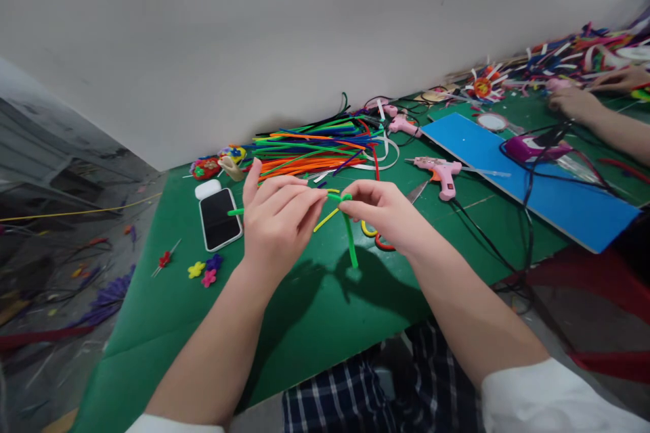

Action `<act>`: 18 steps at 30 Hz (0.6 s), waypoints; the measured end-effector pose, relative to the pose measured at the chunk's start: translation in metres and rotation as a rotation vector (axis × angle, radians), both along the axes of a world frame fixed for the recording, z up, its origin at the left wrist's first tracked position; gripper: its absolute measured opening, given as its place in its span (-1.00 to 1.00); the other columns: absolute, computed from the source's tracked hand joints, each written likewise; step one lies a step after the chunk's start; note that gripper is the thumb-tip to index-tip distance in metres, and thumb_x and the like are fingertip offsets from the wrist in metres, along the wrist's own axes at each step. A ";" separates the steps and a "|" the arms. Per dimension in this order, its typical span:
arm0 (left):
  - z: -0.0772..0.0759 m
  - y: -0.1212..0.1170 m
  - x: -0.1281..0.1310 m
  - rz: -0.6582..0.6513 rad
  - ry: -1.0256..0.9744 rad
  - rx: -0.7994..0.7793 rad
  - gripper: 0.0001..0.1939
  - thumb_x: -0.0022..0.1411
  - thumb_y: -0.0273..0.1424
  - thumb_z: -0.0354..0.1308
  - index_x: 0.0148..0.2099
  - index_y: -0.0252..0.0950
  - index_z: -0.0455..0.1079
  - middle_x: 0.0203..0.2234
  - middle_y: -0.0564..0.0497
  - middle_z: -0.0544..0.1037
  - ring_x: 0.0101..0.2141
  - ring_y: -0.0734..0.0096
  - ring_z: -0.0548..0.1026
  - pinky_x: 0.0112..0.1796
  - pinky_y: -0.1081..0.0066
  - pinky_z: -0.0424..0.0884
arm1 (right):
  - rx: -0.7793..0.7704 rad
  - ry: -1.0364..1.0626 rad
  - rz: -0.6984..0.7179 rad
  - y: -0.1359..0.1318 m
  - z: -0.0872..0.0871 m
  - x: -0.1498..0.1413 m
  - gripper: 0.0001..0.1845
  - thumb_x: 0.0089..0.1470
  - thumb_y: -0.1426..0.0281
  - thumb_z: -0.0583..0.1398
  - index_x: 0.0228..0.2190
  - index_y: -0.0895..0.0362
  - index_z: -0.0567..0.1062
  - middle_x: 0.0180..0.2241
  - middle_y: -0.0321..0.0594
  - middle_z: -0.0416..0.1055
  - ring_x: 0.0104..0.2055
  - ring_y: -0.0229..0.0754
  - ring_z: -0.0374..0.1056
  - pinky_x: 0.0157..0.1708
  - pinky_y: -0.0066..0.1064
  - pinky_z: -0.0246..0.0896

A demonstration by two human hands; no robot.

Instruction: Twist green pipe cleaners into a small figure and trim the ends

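Observation:
A bright green pipe cleaner is held between both hands above the table. My left hand pinches it with thumb and fingertips, and one end sticks out to the left behind that hand. At the bend, my right hand grips it, with a short tail hanging down. Under my right hand lie scissors with red and yellow handle loops, partly hidden. A yellow pipe cleaner piece rests between the hands. Beyond them spreads a pile of coloured pipe cleaners.
A phone and small flower shapes lie at the left. To the right are a pink glue gun with a trailing cord and a blue board. Another person's hand works at far right. The green table ends at left.

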State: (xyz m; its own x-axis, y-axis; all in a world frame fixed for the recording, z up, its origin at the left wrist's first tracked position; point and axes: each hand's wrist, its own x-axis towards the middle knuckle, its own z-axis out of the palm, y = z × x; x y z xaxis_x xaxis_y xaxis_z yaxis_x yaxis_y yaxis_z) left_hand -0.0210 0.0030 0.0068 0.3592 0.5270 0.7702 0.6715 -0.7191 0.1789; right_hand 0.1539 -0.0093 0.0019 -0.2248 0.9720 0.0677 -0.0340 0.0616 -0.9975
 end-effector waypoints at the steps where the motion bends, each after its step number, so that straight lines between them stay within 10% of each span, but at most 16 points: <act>1: 0.000 -0.001 0.002 0.008 -0.026 -0.013 -0.94 0.08 -0.39 0.16 -0.35 -0.15 0.45 -0.48 0.09 0.53 -0.29 0.34 0.46 0.09 0.03 0.08 | -0.006 0.029 -0.004 0.000 0.000 -0.001 -0.88 -0.11 0.35 0.21 -0.52 0.15 0.40 -0.59 -0.40 0.24 -0.56 -0.40 0.12 -0.55 -0.51 -0.02; 12: -0.011 -0.008 0.020 -0.096 -0.685 -0.641 -0.88 0.03 -0.34 0.19 -0.39 -0.29 0.44 -0.49 0.06 0.52 -0.43 0.45 0.46 -0.35 0.43 0.40 | -0.151 0.514 0.038 -0.007 -0.007 -0.020 -0.89 -0.14 0.36 0.25 -0.52 0.12 0.42 -0.59 -0.42 0.27 -0.57 -0.41 0.18 -0.51 -0.51 0.13; 18: -0.016 -0.010 0.024 -0.098 -0.779 -0.626 -0.91 0.02 -0.37 0.20 -0.38 -0.28 0.44 -0.49 0.07 0.52 -0.41 0.48 0.47 -0.35 0.46 0.41 | -0.182 0.604 0.009 -0.009 -0.010 -0.027 -0.89 -0.14 0.36 0.26 -0.51 0.10 0.42 -0.57 -0.43 0.28 -0.54 -0.41 0.21 -0.46 -0.50 0.20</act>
State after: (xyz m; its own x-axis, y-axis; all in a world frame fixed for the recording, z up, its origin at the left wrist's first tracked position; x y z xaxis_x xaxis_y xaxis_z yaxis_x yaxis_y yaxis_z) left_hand 0.0035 -0.0065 -0.0095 -0.0633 0.9128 0.4034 0.1491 -0.3910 0.9082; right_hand 0.1271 -0.0184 -0.0078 -0.2065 0.9783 0.0191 -0.5945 -0.1099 -0.7965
